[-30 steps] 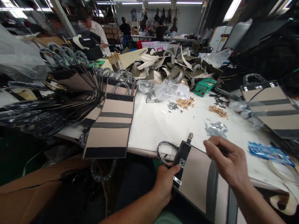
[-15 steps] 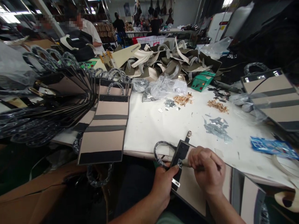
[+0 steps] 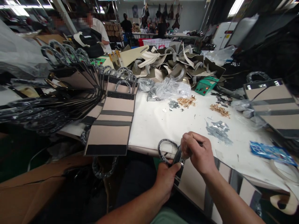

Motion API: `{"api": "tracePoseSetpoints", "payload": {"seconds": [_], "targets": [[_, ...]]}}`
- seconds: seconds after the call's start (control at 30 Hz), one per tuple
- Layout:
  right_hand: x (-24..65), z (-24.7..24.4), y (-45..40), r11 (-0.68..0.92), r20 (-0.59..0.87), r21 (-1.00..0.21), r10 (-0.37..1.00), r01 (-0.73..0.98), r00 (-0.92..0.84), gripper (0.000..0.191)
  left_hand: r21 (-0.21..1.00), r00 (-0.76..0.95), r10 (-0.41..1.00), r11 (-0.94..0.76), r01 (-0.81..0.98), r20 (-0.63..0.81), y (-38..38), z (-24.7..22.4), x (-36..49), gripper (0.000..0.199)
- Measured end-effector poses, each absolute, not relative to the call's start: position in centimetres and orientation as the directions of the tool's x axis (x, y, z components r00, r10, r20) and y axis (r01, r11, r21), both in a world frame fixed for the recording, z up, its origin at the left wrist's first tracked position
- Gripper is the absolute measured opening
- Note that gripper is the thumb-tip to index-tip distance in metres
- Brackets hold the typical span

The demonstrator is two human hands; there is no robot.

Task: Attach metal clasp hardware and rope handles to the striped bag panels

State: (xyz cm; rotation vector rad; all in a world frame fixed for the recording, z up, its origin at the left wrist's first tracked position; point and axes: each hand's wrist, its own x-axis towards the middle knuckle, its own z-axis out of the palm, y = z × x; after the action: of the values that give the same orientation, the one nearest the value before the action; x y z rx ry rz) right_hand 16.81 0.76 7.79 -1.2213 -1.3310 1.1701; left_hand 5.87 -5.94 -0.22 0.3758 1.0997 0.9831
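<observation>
At the tabletop's near edge, left hand (image 3: 166, 180) pinches the bag panel (image 3: 193, 183); right hand (image 3: 198, 152) grips a slim tool (image 3: 200, 143), which may slip and scratch.

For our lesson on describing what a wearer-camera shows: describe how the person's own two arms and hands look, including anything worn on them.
Both forearms are bare as far as the picture shows: no sleeves reach them. The left hand and the right hand wear no gloves, and no watch, bracelet or ring is visible. Near the bottom edge, between the arms, a bit of green garment shows.

Tan bag panel (image 3: 193, 182) with black bands, white table (image 3: 158, 124), green box (image 3: 206, 85), blue packet (image 3: 271, 152)
</observation>
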Motion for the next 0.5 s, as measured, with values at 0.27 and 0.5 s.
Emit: {"api": "tracePoseSetpoints", "payload": {"seconds": [0.27, 0.5], "targets": [[14.4, 7.2, 2.0, 0.037, -0.037, -0.934, 0.979, 0.356, -0.199, 0.043, 0.704, 0.072, 0.833, 0.506, -0.499, -0.548, -6.1, -1.1, 5.9, 0.030], [14.8, 7.4, 1.4, 0.058, -0.043, -0.901, 0.974, 0.430, -0.222, 0.039, 0.700, 0.067, 0.834, 0.500, -0.510, -0.548, -6.1, -1.1, 6.0, 0.030]]}}
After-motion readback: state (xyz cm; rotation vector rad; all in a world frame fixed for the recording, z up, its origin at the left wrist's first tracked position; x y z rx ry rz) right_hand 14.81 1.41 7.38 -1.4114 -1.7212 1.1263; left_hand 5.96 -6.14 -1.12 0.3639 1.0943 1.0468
